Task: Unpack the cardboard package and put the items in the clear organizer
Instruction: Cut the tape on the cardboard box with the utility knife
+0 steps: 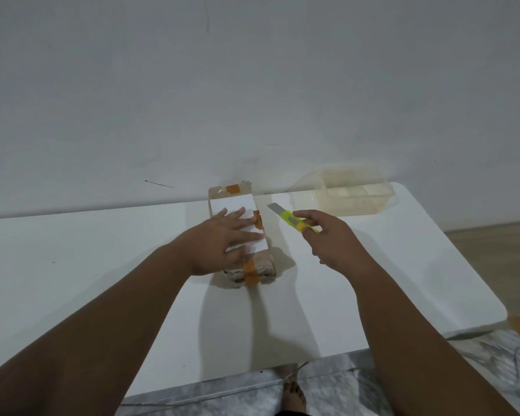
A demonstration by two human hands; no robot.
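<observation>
While taped, package [240, 232] lengthwise toward wall [252, 85].

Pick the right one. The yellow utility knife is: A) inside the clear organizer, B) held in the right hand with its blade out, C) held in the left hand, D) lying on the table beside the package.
B: the right hand grips the yellow utility knife, blade extended, above the table, while the left hand lies flat on the cardboard package.
</observation>
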